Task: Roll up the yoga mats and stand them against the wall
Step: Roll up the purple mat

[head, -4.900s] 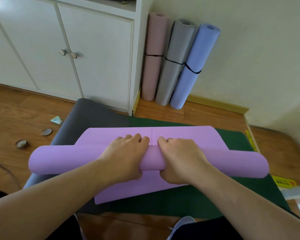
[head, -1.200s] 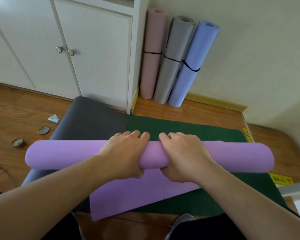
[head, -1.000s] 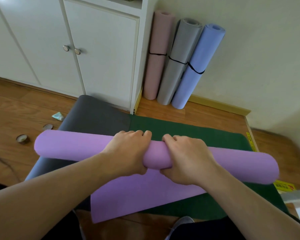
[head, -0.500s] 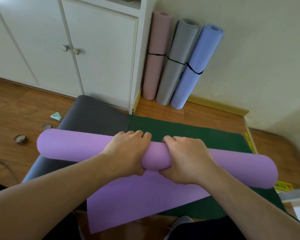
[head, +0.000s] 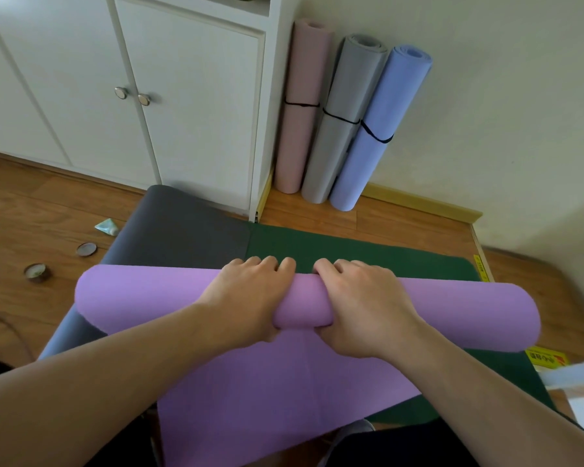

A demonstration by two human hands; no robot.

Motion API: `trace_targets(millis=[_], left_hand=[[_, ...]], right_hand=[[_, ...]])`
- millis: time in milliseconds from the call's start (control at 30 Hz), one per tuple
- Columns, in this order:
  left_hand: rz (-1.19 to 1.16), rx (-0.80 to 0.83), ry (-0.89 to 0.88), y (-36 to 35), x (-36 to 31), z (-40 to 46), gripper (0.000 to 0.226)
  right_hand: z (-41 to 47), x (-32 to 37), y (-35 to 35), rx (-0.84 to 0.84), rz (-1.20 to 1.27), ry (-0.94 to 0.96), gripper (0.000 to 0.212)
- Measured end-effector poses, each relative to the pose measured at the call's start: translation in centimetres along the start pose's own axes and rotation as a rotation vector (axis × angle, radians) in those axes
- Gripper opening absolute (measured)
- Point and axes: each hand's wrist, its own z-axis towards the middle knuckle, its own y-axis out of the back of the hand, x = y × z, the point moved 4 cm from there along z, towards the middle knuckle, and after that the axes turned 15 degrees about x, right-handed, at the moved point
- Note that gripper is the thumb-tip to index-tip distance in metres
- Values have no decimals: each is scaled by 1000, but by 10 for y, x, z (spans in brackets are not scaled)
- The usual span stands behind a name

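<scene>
Two flat mats cover the floor (head: 402,224) beyond the hands: a green mat (head: 368,254) ahead and to the right, a grey mat (head: 182,230) ahead and to the left. On them lies the purple mat (head: 142,291), mostly rolled, its long axis running left to right across both palms, the right end tilted slightly nearer the person. Its loose flap trails back under the wrists. The left hand (head: 246,298) and right hand (head: 361,305) sit side by side at the roll's middle, each curled over it, thumbs tucked beneath, so neither is nearer. Farther ahead, three banded rolls (head: 338,129) stand upright against the wall (head: 486,96), which I judge to be the purple roll's destination.
</scene>
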Motion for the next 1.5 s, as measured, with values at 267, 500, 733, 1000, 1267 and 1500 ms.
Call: trace_targets(millis=[267, 500, 733, 1000, 1267, 1500], left_hand=[[-132, 150, 39, 3, 9, -2, 57], [34, -13, 16, -1, 1, -2, 65], [-200, 181, 54, 7, 13, 2, 58], [-54, 78, 40, 2, 6, -1, 74], [-158, 99, 46, 12, 11, 2, 52], [-100, 89, 28, 8, 6, -1, 66]], right_hand=[[5, 4, -8, -26, -124, 3, 85], [6, -1, 2, 6, -27, -11, 50], [2, 1, 2, 22, -92, 30, 96], [7, -7, 7, -9, -2, -5, 56], [1, -4, 8, 9, -77, 14, 100], [5, -9, 8, 4, -51, -19, 60]])
